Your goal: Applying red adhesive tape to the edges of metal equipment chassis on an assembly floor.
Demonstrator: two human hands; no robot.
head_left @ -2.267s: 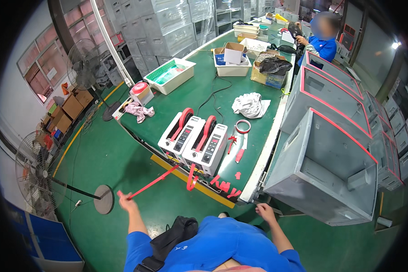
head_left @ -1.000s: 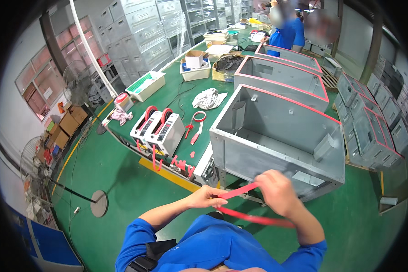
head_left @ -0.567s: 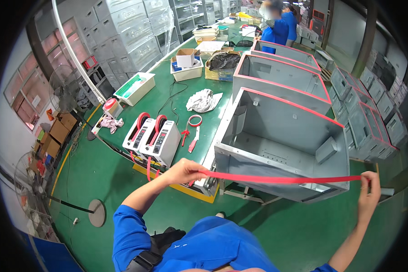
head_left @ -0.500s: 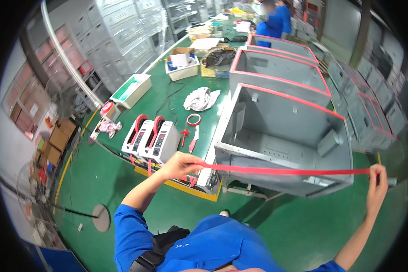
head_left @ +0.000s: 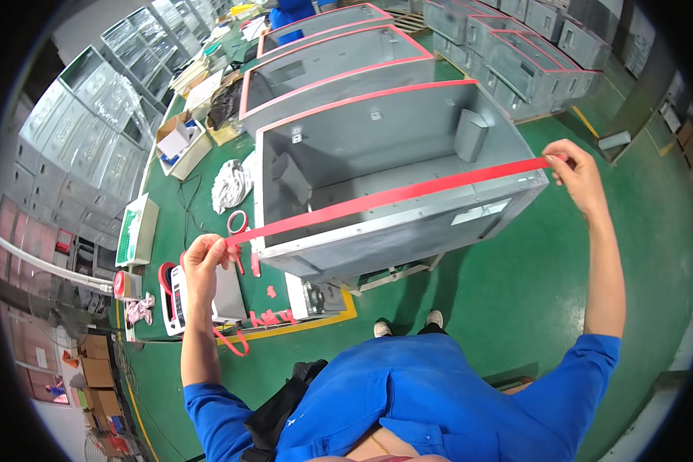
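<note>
A strip of red tape [head_left: 396, 197] is stretched taut between my two hands. My left hand [head_left: 206, 258] pinches one end, just off the near left corner of an open grey metal box [head_left: 362, 242]. The other end sits between the fingers of my right hand [head_left: 576, 173], beyond the box's right side. The strip crosses above the box's opening near its front edge; whether it touches the metal I cannot tell. Red tape lines the box's far rim, while its front rim shows bare metal with small holes.
Two more grey boxes [head_left: 339, 68] with red-taped rims stand behind. On the green table at left are tape dispensers [head_left: 179, 296], a tape roll [head_left: 238, 222], a white rag [head_left: 232, 185] and a white bin [head_left: 137, 231]. Stacked grey boxes [head_left: 516, 65] stand at the far right.
My view has turned right and closer over the box. The stretched tape has come above the box's opening, and my right hand is now higher than my left.
</note>
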